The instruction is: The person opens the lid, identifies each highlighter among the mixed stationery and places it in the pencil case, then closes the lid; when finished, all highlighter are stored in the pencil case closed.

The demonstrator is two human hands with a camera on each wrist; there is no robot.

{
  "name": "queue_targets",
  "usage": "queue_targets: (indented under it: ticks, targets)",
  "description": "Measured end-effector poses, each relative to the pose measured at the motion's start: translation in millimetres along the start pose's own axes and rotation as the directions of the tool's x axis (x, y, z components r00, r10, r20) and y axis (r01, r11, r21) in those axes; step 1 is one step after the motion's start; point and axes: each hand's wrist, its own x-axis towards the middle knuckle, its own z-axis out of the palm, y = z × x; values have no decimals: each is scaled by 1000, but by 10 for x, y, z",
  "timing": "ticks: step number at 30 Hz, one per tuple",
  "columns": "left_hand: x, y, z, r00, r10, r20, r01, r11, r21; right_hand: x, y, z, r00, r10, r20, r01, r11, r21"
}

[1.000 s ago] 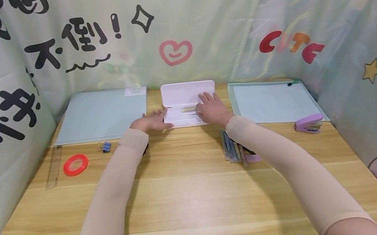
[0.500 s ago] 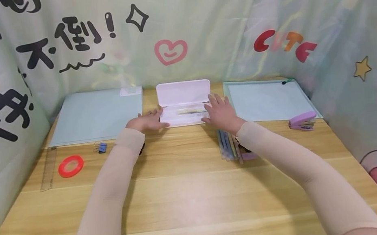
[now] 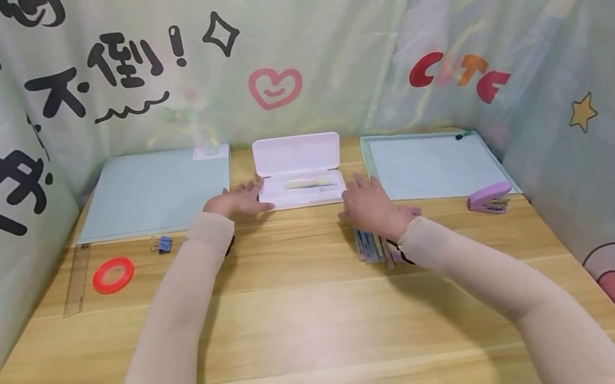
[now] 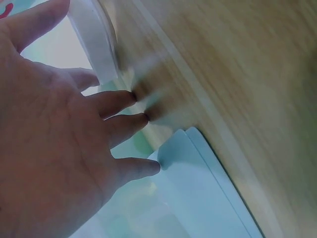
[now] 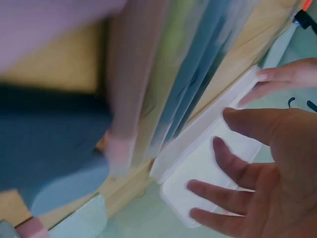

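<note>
An open white pencil case [image 3: 297, 155] stands at the back middle, lid raised, with a slim pale pen [image 3: 309, 184] lying in its tray. My left hand [image 3: 236, 201] is spread at the case's left side, thumb at its front corner; in the left wrist view its fingers are straight beside the case [image 4: 91, 42]. Just off the front right corner, my right hand [image 3: 373, 207] hangs above a row of several pens [image 3: 370, 246], fingers loosely bent and holding nothing. The right wrist view shows these pens [image 5: 193, 64] close up, beside the right hand [image 5: 267, 173].
Left of the case lie a light blue folder [image 3: 162, 191], a clear ruler [image 3: 77, 280], a red tape roll [image 3: 113, 275] and a blue binder clip [image 3: 163, 244]. A light blue zip pouch [image 3: 430, 162] and a purple stapler [image 3: 488, 199] lie on the right.
My right hand has left the pencil case's tray and moved right and toward me, over the pens. The pen in the tray is now uncovered. The left hand stays beside the case.
</note>
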Motion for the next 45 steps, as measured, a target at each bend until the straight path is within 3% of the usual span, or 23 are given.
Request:
queue_targets:
  ticks: [10, 15, 26, 34, 39, 45]
  targets:
    - [-29, 13, -1, 1000, 7, 6, -7, 1000, -19, -124, -140, -36, 982, 68, 175, -53, 995, -85]
    - [-39, -15, 50, 1000, 3, 3, -3, 999, -37, -158, -191, 13, 979, 51, 197, -34, 996, -86]
    - [-33, -37, 83, 1000, 9, 18, -9, 1000, -25, -196, -218, 125, 994, 13, 109, 4, 988, -155]
    - [-41, -25, 76, 1000, 13, 11, -12, 999, -35, -196, -219, 132, 998, 55, -6, -56, 995, -84]
    - [-47, -15, 60, 1000, 7, -4, -8, 999, -44, -165, -181, 57, 988, 55, -147, -63, 997, -49]
    - [-25, -5, 35, 1000, 12, -6, -12, 999, -37, -85, -119, -20, 969, 31, -245, -32, 999, 2]
